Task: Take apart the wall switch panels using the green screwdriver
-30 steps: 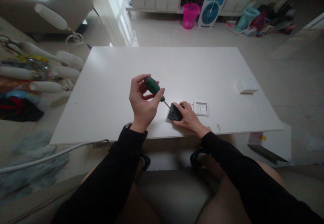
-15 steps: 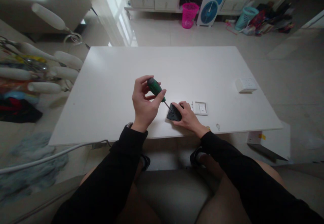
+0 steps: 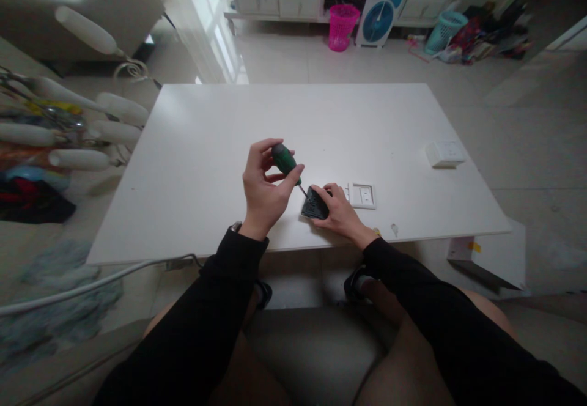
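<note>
My left hand [image 3: 267, 193] is closed around the green handle of a screwdriver [image 3: 285, 159], which slants down to the right. Its metal tip meets the upper left part of a black plastic block [image 3: 313, 205] with a pale lower edge. My right hand [image 3: 338, 210] grips this block from the right, fingers over its top and thumb at the near side. Part of the block is hidden under those fingers. Just right of the hand lies a white socket frame [image 3: 364, 195], its left end partly covered. The screw under the tip is too small to make out.
The white table [image 3: 229, 112] carries a white socket box [image 3: 444, 154] at the right and a small clear item [image 3: 394, 229] near the front edge. A grey cable [image 3: 114, 277] runs by the front left. White lamp arms [image 3: 87, 131] stand at the left.
My left hand and the screwdriver handle have shifted slightly right, and the screwdriver stands a little steeper. The right hand holds the block in the same place.
</note>
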### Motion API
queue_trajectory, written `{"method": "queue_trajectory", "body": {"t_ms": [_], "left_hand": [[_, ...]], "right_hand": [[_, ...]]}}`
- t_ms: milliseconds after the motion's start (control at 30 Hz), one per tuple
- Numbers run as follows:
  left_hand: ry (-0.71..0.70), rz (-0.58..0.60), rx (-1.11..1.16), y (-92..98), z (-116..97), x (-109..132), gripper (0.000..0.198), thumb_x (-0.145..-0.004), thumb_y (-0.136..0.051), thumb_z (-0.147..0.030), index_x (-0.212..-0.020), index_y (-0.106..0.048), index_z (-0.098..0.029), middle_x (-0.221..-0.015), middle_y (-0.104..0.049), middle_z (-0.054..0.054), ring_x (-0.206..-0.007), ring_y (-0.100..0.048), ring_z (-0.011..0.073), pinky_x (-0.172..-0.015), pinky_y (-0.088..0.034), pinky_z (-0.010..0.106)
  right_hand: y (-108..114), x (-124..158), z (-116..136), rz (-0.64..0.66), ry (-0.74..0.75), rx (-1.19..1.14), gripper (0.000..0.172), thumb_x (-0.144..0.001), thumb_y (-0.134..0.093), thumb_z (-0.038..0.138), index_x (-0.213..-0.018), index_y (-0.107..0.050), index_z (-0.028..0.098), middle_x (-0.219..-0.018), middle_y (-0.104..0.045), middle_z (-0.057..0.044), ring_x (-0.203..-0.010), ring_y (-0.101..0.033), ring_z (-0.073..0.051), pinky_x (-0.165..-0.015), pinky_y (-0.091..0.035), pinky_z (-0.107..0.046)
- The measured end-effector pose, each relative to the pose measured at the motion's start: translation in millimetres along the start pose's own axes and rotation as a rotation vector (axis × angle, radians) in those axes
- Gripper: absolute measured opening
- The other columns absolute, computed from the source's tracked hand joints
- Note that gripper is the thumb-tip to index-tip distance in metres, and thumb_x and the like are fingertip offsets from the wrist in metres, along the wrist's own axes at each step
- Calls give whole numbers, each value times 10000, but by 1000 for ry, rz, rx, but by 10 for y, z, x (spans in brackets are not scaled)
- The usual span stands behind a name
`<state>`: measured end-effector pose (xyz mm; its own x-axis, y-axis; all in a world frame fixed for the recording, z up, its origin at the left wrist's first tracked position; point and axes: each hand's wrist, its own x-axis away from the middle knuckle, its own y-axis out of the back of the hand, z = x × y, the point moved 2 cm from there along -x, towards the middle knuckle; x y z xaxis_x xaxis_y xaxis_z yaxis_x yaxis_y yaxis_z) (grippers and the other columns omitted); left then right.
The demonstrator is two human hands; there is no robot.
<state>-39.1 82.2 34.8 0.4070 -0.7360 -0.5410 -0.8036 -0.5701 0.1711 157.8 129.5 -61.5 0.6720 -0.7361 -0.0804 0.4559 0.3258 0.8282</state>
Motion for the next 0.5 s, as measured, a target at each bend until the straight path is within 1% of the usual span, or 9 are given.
{"method": "queue_trajectory", "body": {"t_ms": [100,200,367,500], "left_hand": [[1,8,1,-5,-11,4,542,-854,-787,-263,-1318,-510,-303,-1136,-715,31,-1049,-756,216,-687,-680,263],[-4,14,5,-13,-24,11,525,-856,-781,-247,-1304,-512,-298,-1133,-718,31,-1045,-757,211,-674,-675,250],[3,24,-11,-21,-43,25,527,-843,-793,-250,-1290,-517,-286,-1127,-722,33,-1012,-764,206,-644,-666,234],[-22,45,-25,-10,-56,26,516,-862,-776,-269,-1302,-508,-289,-1138,-723,34,-1015,-763,204,-652,-670,240]], "right_hand": [[-8,1,-9,-1,3,-1,886,-758,-805,348,-1557,-424,328,-1328,-471,-136,-1237,-491,-356,-1039,-523,-570],[-11,1,-10,-5,11,1,883,-754,-808,338,-1552,-432,311,-1323,-468,-138,-1238,-489,-353,-1050,-521,-565],[-5,7,3,-6,13,-3,879,-762,-806,340,-1553,-423,344,-1326,-470,-131,-1234,-495,-354,-1029,-532,-571],[-4,12,16,-11,16,-6,873,-755,-811,330,-1543,-435,327,-1316,-472,-134,-1228,-500,-352,-1037,-532,-563]]}}
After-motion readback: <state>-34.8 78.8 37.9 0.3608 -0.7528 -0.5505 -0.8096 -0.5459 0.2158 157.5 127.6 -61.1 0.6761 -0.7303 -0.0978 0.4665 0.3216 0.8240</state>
